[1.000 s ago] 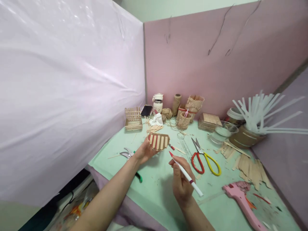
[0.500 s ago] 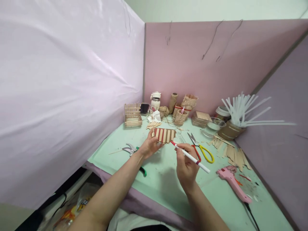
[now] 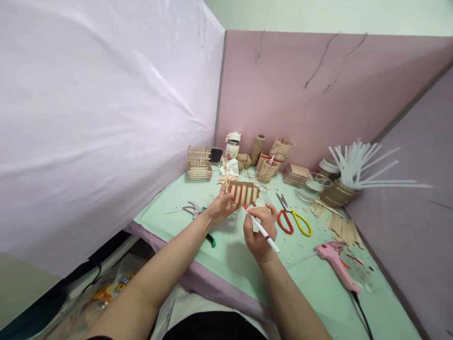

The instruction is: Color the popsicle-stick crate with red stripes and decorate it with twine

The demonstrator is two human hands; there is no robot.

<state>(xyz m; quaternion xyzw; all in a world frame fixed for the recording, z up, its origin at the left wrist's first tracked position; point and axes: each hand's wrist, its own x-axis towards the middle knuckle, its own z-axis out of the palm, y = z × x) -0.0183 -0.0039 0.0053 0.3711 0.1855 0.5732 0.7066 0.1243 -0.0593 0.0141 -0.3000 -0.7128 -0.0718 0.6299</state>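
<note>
A small box faced with wooden craft sticks (image 3: 249,194) is held up over the table by my left hand (image 3: 222,207), whose fingers close on its left end. Some of its sticks are coloured red, others are plain wood. My right hand (image 3: 261,231) grips a white marker (image 3: 264,232) with a red tip like a pen. The tip is at the lower edge of the box; whether it touches I cannot tell. Pruning shears (image 3: 194,209) with green handles lie under my left forearm, partly hidden.
Scissors (image 3: 293,217) with red and yellow handles lie right of my right hand. Farther right are a pink glue gun (image 3: 338,267) and loose craft sticks (image 3: 345,229). Along the back stand a slatted wooden holder (image 3: 199,170), a twine ball (image 3: 244,161), and a clear bowl (image 3: 314,189).
My right hand with the marker has moved left along the box's lower edge. The box has tipped so its open top shows more. The camera view has shifted slightly.
</note>
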